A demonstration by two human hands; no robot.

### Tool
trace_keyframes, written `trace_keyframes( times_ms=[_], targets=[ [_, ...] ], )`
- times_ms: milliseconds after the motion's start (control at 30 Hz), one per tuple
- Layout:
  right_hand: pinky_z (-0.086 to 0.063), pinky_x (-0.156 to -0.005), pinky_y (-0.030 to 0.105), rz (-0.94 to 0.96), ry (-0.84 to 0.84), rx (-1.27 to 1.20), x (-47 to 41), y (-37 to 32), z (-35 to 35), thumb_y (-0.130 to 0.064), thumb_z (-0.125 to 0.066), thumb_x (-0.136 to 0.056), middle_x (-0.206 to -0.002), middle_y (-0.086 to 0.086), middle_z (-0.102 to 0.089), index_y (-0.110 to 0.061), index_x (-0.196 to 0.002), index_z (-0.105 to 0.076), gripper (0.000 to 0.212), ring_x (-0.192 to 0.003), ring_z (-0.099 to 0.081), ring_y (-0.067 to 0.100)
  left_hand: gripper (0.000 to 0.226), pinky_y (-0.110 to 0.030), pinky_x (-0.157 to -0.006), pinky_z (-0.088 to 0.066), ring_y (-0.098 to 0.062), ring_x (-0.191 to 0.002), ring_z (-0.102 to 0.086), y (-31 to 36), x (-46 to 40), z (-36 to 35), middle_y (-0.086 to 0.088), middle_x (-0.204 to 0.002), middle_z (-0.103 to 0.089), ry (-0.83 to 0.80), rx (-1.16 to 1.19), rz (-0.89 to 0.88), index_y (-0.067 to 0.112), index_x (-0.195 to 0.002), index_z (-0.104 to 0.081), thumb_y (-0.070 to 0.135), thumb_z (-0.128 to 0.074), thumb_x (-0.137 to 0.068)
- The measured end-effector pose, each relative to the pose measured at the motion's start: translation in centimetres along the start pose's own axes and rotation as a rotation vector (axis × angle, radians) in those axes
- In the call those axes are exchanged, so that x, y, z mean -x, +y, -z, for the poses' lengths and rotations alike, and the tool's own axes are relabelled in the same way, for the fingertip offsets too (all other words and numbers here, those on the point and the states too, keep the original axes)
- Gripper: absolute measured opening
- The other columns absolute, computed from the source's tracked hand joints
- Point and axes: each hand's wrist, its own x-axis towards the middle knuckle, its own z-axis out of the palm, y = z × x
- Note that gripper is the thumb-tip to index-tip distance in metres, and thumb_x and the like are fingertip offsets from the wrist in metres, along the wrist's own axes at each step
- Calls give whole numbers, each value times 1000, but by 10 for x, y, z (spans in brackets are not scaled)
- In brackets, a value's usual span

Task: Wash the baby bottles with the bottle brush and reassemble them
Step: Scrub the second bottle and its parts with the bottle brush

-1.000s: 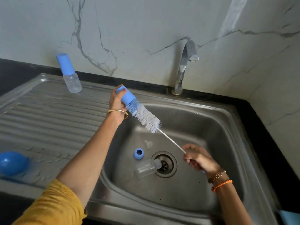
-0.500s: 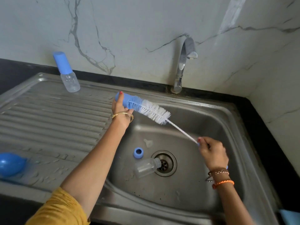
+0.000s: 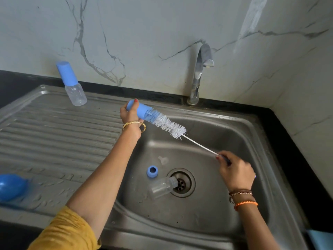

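The left hand (image 3: 131, 116) grips the blue plastic bottle cap (image 3: 137, 110) above the far-left rim of the steel sink (image 3: 252, 134), while the right hand (image 3: 234, 170) pinches the white bristle bottle brush (image 3: 167, 124) by its handle. Only the brush tip sits inside, so drive it deeper and twist it to scrub. The clear bottle body (image 3: 161, 187) lies by the drain.

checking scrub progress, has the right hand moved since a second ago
Yes. The right hand with the brush handle has drawn back to the right, away from the drain toward the basin's right wall.

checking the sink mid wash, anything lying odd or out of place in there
One thing: the uncapped clear bottle lies on its side in the sink basin, neck over the drain. Its blue ring and clear nipple sit loose beside it. Nothing looks spilled or broken.
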Motion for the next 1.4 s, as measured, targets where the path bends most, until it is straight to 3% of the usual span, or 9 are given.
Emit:
trace_keyframes(
  times_ms=[133, 300, 567, 633, 733, 800, 867, 1233, 1400],
  targets=[
    [-39, -62, 29, -71, -264, 15, -3, 0, 0, -24, -56, -91, -74, 10, -68, -15, -86, -73, 19, -77, -64, 27, 16, -28, -61, -51, -14, -75, -55, 1, 0, -1, 0, -85, -53, -17, -22, -64, 18, -96, -50, 11, -61, -86],
    [-16, -31, 11, -379, -792, -560, -10, 2, -3, -20, -47, -96, -36, -9, -39, -11, -64, -59, 35, -28, -25, 0, 12, -27, -63, -50, -16, -73, -58, 15, -2, 6, -4, -85, -58, -95, 5, -62, 21, -83, -57, 10, -62, -84],
    [-34, -62, 29, 3, -103, 63, -2, 1, -3, -26, -62, -88, -88, 13, -68, -11, -92, -72, 19, -85, -62, 37, 15, -26, -60, -49, -14, -66, -55, 4, -3, 0, 0, -75, -54, 27, -80, -65, 20, -76, -52, 16, -64, -85],
    [-37, -65, 31, -38, -114, 96, -2, -3, -1, -28, -57, -91, -93, 16, -69, -14, -96, -72, 22, -91, -61, 39, 17, -25, -58, -48, -14, -69, -53, -2, 0, -2, 2, -75, -52, 24, -99, -87, 19, -76, -50, 15, -63, -87],
    [-38, -53, 22, -275, -502, -120, -6, -5, -4, -32, -47, -96, -69, 10, -64, -15, -74, -68, 34, -66, -64, 17, 10, -31, -61, -52, -14, -73, -55, 1, 4, -6, 0, -80, -52, -16, 39, -20, 16, -85, -49, 16, -58, -90],
    [-21, -32, 12, -494, -837, -439, 0, -11, -6, -30, -41, -99, -41, -2, -45, -12, -64, -59, 43, -28, -36, 4, 10, -33, -65, -53, -17, -72, -57, 9, 5, -10, -2, -80, -54, -46, 160, 8, 15, -86, -49, 17, -57, -91],
    [-12, -33, 7, -535, -950, -555, 4, -12, -13, -31, -38, -99, -35, -7, -35, -11, -65, -57, 44, -25, -21, 1, 8, -31, -62, -54, -18, -73, -58, 18, 3, -11, -3, -81, -55, -58, 145, -17, 15, -87, -50, 16, -58, -91],
    [-46, -63, 36, 96, -107, 119, 4, -2, -5, -22, -64, -85, -83, 13, -71, -14, -86, -74, 12, -82, -65, 38, 15, -28, -60, -50, -15, -69, -55, 3, -7, 10, -1, -78, -54, 8, -173, -83, 12, -92, -54, 12, -66, -84],
    [-21, -33, 13, -277, -830, -546, -7, -2, -2, -21, -40, -100, -37, -5, -39, -13, -63, -58, 42, -29, -27, 3, 12, -30, -64, -49, -13, -69, -54, 9, -8, 14, -2, -79, -53, -75, -189, -90, 18, -82, -53, 10, -61, -87]
  ],
)
